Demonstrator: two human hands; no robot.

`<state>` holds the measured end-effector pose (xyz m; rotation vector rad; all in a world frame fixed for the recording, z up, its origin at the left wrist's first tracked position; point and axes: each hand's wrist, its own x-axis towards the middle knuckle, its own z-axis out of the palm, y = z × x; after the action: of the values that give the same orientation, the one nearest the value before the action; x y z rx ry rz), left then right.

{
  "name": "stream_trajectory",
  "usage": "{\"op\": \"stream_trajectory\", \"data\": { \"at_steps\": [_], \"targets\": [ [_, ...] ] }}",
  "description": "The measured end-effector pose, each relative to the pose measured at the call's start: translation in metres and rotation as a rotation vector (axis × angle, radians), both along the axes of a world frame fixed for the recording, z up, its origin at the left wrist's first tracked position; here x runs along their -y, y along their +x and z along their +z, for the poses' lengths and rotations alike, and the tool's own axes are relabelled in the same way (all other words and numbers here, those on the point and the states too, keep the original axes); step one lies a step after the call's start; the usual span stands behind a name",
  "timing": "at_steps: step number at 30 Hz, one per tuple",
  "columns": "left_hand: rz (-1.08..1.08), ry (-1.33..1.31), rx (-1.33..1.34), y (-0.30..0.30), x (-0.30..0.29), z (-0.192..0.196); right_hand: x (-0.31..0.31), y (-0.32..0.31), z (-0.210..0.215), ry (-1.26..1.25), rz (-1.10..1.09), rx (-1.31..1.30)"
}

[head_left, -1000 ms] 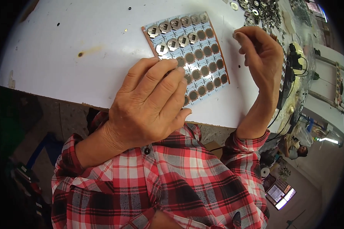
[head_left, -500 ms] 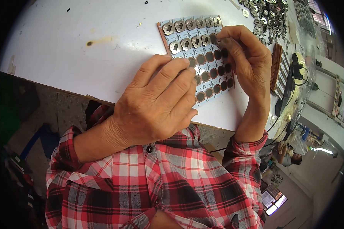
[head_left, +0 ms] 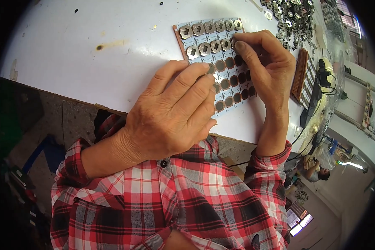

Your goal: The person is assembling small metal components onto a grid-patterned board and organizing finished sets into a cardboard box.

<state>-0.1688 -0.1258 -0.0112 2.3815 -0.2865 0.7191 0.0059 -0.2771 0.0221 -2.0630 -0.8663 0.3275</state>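
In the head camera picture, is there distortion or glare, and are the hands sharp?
Head view: fisheye bends the white table edge, black corners ring the frame; left hand and right hand look sharp over the tray of round sockets; mild glare on the tabletop; background at right is bright.

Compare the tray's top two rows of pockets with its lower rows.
On the blue grid tray, the top rows hold silvery metal pieces with dark centre holes; the lower rows show bare brown round pockets. The left hand partly covers the lower rows; the top rows lie open. Both share one pocket spacing.
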Motion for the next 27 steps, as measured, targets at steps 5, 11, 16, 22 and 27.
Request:
{"op": "stream_trajectory", "data": {
  "at_steps": [5,11,16,22,27],
  "targets": [
    [-0.002,-0.015,-0.016,0.000,0.001,0.003,0.007,0.011,0.001,0.062,0.088,-0.085],
    [0.007,-0.001,-0.008,0.000,-0.002,0.001,0.022,0.018,0.023,0.226,-0.184,0.029],
    [0.012,0.030,-0.005,0.000,-0.003,0.001,0.060,0.046,0.032,-0.078,-0.204,0.028],
    [0.014,0.047,-0.002,0.001,-0.001,0.000,0.055,0.043,0.025,-0.271,-0.055,0.176],
    [0.012,0.052,-0.007,0.001,-0.001,0.001,0.052,0.041,0.022,-0.236,-0.134,0.094]
  ]
}}
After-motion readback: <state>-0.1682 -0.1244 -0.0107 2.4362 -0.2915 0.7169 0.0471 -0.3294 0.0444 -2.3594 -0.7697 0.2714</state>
